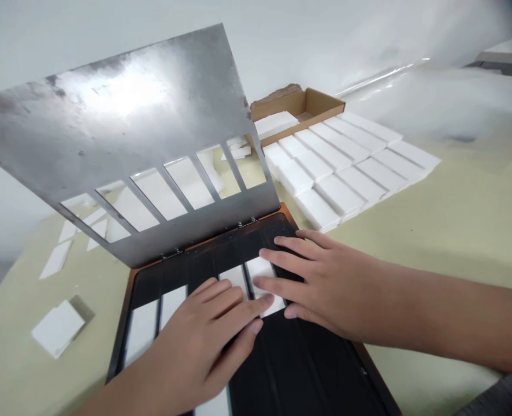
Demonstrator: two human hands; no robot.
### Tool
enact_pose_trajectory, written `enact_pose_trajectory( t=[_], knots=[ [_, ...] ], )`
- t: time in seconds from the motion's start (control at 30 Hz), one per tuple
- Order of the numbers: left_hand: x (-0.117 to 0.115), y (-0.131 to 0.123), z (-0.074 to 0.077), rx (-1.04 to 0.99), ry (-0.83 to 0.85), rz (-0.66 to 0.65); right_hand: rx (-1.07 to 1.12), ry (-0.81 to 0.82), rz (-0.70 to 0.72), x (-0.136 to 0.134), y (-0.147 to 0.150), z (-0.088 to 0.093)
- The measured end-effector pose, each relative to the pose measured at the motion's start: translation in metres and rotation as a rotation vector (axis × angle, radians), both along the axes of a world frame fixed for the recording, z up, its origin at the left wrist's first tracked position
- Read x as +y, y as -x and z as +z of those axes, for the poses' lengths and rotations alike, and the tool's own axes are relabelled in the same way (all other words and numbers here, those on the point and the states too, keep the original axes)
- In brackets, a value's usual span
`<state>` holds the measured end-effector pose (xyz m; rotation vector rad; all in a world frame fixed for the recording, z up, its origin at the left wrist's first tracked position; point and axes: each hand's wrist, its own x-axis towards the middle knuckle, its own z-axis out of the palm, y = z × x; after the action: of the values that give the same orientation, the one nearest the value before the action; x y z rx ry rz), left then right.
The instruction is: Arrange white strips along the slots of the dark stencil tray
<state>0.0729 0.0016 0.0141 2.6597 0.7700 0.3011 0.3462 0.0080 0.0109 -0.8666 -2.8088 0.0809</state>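
Two bare hands meet at the centre of the view, fingertips nearly together; left hand (pixel 199 341) comes in from 7 o'clock, right hand (pixel 312 283) from 3 o'clock; both lie flat on a black slotted tray (pixel 299 370) with a brown frame (pixel 119 341); neither hand is closed or pinching; fingers of both are extended, slightly spread, palms down, nothing gripped; right fingers (pixel 277 277) rest across a white strip (pixel 260 274) in one slot, and left fingers (pixel 238 309) lie beside and partly over the same area, so right hand looks nearer that strip, though the overlap is hard to read; the strip's long axis runs about 1 to 7 o'clock, along the slot, with fingers lying roughly across it; more white strips (pixel 141 332) sit in slots toward 8 o'clock; a slotted steel plate (pixel 121 127) stands raised at 10 o'clock on hinges (pixel 171 252) at the tray's far edge; a cardboard box (pixel 321 104) with white pieces sits at 12 to 1 o'clock; rows of white blocks (pixel 338 167) lie at 1 to 2 o'clock on a pale green table (pixel 412 260); loose white pieces (pixel 56 328) lie at 8 to 9 o'clock
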Motion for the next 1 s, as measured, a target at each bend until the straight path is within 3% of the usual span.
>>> enact_pose_trajectory(
  t=[1.0],
  knots=[
    [-0.0016, -0.0005, 0.0013, 0.015, -0.009, 0.016, -0.021, 0.071, 0.018, 0.0037, 0.0039, 0.0068]
  ],
)
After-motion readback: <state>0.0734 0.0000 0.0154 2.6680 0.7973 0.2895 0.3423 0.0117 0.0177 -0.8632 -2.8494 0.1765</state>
